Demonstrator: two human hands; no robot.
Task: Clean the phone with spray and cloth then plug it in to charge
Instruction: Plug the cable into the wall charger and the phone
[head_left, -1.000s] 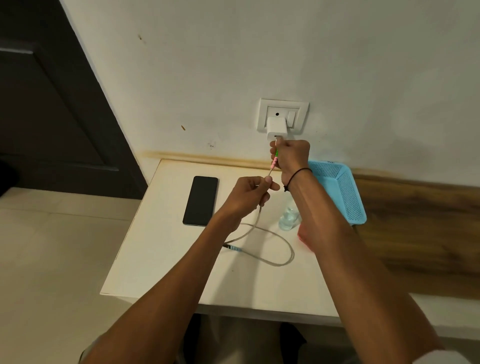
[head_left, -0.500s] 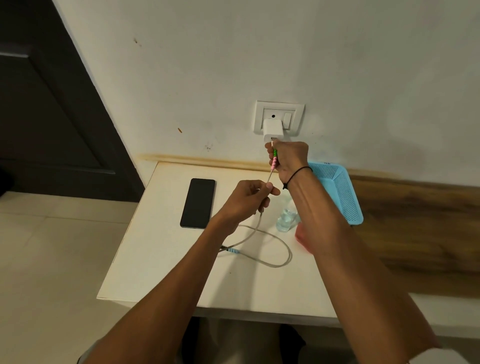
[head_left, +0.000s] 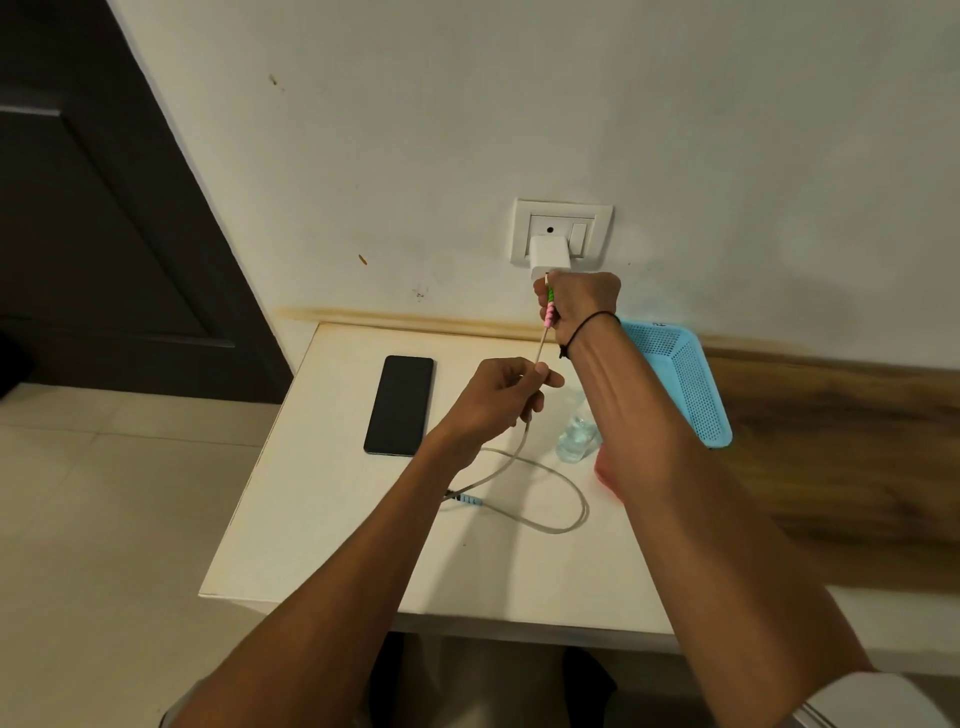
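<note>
Two bare hands work one charging cable (head_left: 563, 512) at a wall outlet (head_left: 563, 235). Right hand (head_left: 584, 306) is raised to the white charger block (head_left: 549, 255) seated in the outlet; its fingers are closed around the cable's upper end, where a green and pink spiral wrap (head_left: 549, 306) covers the cord just below the block. Whether the plug sits fully inside the block cannot be told. A thin black band (head_left: 589, 325) circles the right wrist.

Left hand (head_left: 493, 397) is lower, above the table, thumb and forefinger pinching the cable partway down, other fingers curled under. Between the two hands the cord runs straight and taut.

Below the left hand the cable drops onto the white table (head_left: 322, 519), sweeps into one loose loop toward the right, and ends at a free connector with a light blue wrap (head_left: 467, 500) beside the left forearm.

Phone (head_left: 399, 405) lies flat on the table left of the left hand, dark screen up, apart from the cable and not connected.

Clear spray bottle (head_left: 574, 439) stands on the table, partly hidden behind the right forearm. Something pink-red (head_left: 602, 473) shows at the forearm's edge, too hidden to identify. Blue perforated basket (head_left: 685, 384) sits at the table's right edge against the wall.
</note>
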